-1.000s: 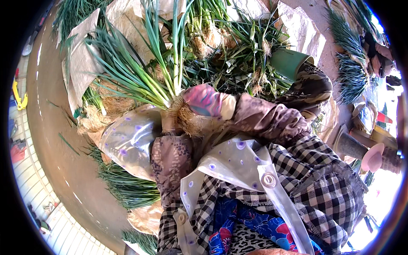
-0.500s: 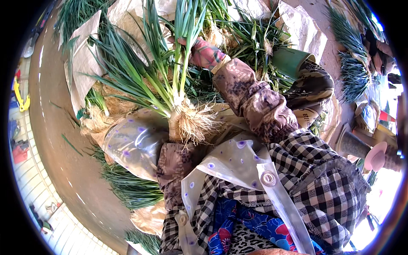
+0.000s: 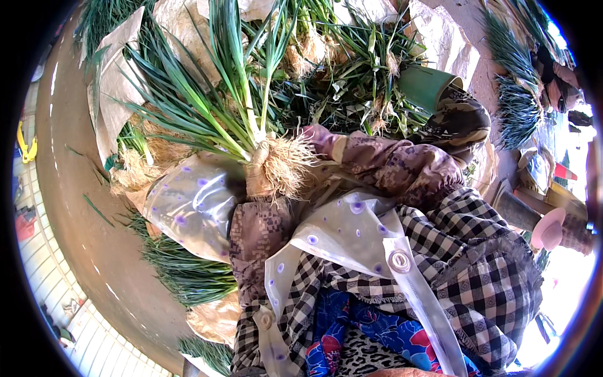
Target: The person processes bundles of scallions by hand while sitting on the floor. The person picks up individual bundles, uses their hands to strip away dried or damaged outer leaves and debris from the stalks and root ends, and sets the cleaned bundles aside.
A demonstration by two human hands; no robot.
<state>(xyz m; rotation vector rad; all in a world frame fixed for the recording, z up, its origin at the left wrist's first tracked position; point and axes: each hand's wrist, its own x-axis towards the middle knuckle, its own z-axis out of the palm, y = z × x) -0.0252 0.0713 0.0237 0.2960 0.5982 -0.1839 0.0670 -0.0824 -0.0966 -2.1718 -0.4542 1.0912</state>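
A bunch of green onions [image 3: 250, 116] with long green leaves and a pale tangle of roots [image 3: 286, 164] stands tilted in front of me. My left hand [image 3: 257, 164] is closed around its lower end, most of the fingers hidden behind the stalks and roots. Close to the right side of the roots is my right hand [image 3: 322, 142], in a pinkish glove. Its fingers are hidden behind the root tangle, so I cannot tell whether they touch or grip it. Patterned brown sleeves cover both forearms, and a clear spotted plastic apron [image 3: 195, 198] spreads over my lap.
Loose green leaves and trimmings [image 3: 339, 94] lie beyond my hands. More onions with roots [image 3: 135, 163] rest on the left, beside pale sacking [image 3: 119, 81]. A green boot [image 3: 427, 88] stands at the right. Bundled onions [image 3: 185, 270] lie on the lower left; others are at far right.
My right hand has come down from the leaves to beside the roots, its elbow bending outward. The bunch stays in my left hand, with one stalk's leaves slumping slightly.
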